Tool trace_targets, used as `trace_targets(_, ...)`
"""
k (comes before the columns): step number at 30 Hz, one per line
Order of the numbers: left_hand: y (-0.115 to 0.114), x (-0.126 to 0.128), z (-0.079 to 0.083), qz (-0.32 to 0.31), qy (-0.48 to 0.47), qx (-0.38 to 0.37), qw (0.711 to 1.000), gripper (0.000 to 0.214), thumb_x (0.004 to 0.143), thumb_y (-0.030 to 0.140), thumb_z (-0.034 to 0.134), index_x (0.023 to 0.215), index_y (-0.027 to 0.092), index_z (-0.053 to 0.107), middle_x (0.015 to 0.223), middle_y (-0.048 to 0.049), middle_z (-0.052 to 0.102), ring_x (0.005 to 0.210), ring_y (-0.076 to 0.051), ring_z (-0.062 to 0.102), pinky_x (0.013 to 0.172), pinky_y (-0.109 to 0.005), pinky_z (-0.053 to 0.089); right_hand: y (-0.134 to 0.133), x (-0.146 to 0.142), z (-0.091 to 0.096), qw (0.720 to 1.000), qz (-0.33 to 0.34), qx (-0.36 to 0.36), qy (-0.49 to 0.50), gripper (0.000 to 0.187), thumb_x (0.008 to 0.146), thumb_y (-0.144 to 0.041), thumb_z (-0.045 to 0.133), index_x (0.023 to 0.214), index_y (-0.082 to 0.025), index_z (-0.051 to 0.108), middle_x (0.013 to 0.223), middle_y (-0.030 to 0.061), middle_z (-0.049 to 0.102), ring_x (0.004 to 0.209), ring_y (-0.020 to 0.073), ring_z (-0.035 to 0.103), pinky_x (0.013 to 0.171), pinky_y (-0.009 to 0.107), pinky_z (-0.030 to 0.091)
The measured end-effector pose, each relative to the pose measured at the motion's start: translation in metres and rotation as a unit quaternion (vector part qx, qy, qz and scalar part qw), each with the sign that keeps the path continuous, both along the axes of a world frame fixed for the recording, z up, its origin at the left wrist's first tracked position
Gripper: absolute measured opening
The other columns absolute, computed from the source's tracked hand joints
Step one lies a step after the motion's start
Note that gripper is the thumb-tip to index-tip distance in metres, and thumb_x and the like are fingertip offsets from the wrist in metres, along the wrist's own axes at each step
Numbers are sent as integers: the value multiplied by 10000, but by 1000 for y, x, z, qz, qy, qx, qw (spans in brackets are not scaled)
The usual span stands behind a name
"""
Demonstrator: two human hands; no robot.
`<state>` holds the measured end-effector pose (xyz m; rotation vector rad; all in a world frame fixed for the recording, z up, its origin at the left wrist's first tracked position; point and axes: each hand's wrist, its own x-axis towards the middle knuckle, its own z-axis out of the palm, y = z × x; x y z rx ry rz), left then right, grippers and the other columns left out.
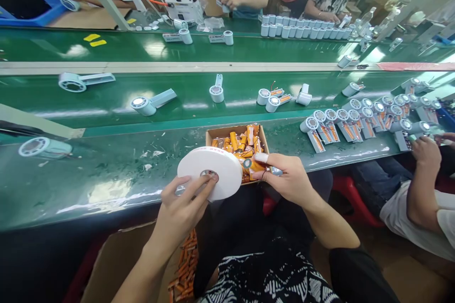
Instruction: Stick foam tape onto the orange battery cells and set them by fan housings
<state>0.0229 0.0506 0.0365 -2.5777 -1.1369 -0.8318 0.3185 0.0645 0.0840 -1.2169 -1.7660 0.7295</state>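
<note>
My left hand is closed on a large white roll of tape, with fingertips in its central hole. In my right hand, thumb and fingers pinch an orange wrapped battery, whose round end faces the roll's right edge. Something small and bluish shows by the right fingers, too unclear to name. Behind both hands stands a cardboard box holding several orange batteries with thin wires. The roll hides the box's front left part.
Light blue fan bodies with handles lie along the green conveyor. Several more are grouped on the bench at right, beside a co-worker's hand. Below left, a carton stands near more orange batteries. Other people work across the line.
</note>
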Motion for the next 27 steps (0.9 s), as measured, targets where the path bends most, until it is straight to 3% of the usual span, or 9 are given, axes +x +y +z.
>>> trace_targets(4,-1,-4,-6,-14,28,5,999,646,949,27,651,1543,267,565,1238,-46,792,1092,-222,667,1099,-407,446,-1,-11,-7,998,-55,-5,29,233,904,-361,838,1117,-267,849,930,42,841,766,234,780,783,352,652)
trace_targets(6,1,-8,-8,-15,48,2,999,631,950,40,652,1526,291,589,1275,-37,779,1096,-226,654,1141,-434,463,-1,-12,-7,998,-46,-24,41,239,883,-327,849,1112,-258,849,973,44,848,794,240,797,824,357,666)
trace_targets(9,5,-11,-2,-24,71,9,997,613,957,91,648,1528,307,594,1292,-37,767,1083,-237,619,1197,-487,476,2,-7,-6,990,0,-115,79,307,848,-308,862,1150,-263,832,1007,30,848,846,249,818,837,366,691)
trace_targets(12,11,-8,6,-43,80,18,996,604,970,123,648,1539,316,589,1275,-40,766,1074,-240,589,1222,-500,463,9,-2,-11,963,14,-210,167,407,817,-272,858,1219,-270,797,1043,24,842,891,245,831,859,381,708)
trace_targets(16,22,2,9,-59,59,3,996,534,974,110,669,1478,283,647,1246,-39,776,1062,-258,571,1210,-505,425,21,6,-30,927,-35,-234,290,554,677,-318,966,1199,-228,804,1009,37,842,1020,273,816,958,444,688)
trace_targets(20,36,11,11,-119,51,-12,991,406,970,87,670,1347,234,716,1216,-17,785,1078,-268,565,1224,-484,375,31,18,-37,896,-10,-289,337,614,581,-366,1027,1129,-178,825,981,65,844,1041,305,806,984,508,672)
trace_targets(23,38,23,13,-112,33,11,993,473,954,114,697,1409,239,679,1143,-28,790,1032,-278,542,1250,-528,336,33,15,-34,888,-30,-259,379,607,545,-353,1046,1083,-185,821,1028,69,840,1064,308,795,998,505,665)
trace_targets(27,22,48,3,-30,-39,55,997,544,938,277,777,1462,221,643,967,-72,763,962,-278,530,1244,-569,287,19,-24,-39,839,-166,-140,499,610,625,-469,1015,1132,-245,761,1147,60,814,1077,257,781,1004,416,660)
